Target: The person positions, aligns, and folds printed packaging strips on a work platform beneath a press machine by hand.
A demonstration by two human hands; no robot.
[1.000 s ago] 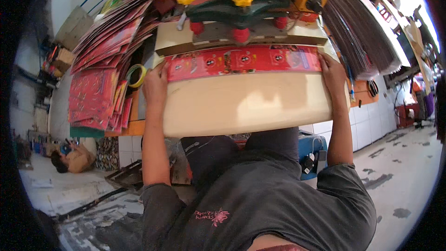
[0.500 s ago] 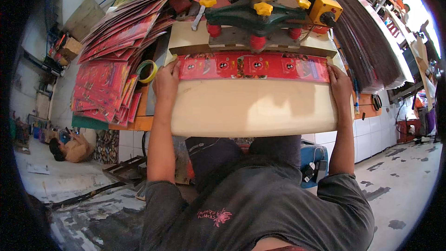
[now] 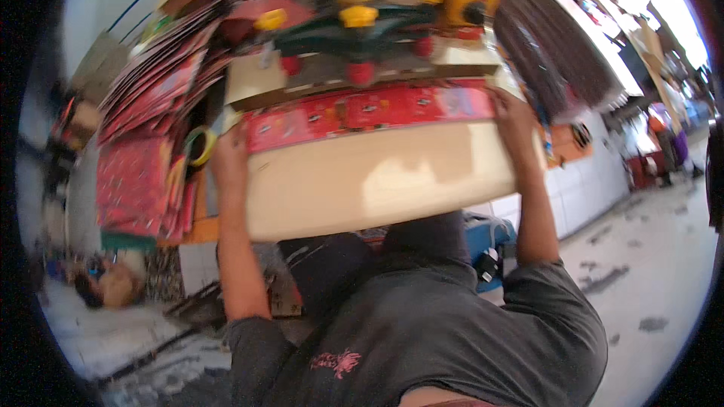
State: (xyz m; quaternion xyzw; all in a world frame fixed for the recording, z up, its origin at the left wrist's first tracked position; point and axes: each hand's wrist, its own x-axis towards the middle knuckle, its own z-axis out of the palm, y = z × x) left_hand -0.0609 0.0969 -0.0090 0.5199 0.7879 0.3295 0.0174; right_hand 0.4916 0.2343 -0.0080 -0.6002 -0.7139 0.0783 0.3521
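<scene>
A long red printed sheet (image 3: 369, 114) lies across the far part of a pale cream padded board (image 3: 317, 192), below the head of a dark green press (image 3: 324, 39). At the sheet's left end my left hand (image 3: 231, 152) is closed, fingertips on its edge and the palm along the board's side. My right hand (image 3: 514, 122) closes on the opposite end in the same way. Motion blurs both hands, and their thumbs are partly hidden. Red feet and yellow knobs show on the press just beyond the sheet.
Piled red printed sheets (image 3: 132, 181) lean at the left, with a yellow tape roll (image 3: 200, 145) beside them. A yellow control box (image 3: 471, 0) is on the press. Tall stacked dark sheets (image 3: 558, 45) stand at the right. Another person (image 3: 113, 285) is low at far left.
The whole view has swung, so the press, board and sheet appear shifted left and slightly tilted, with more blur. Both hands stay at the sheet's ends.
</scene>
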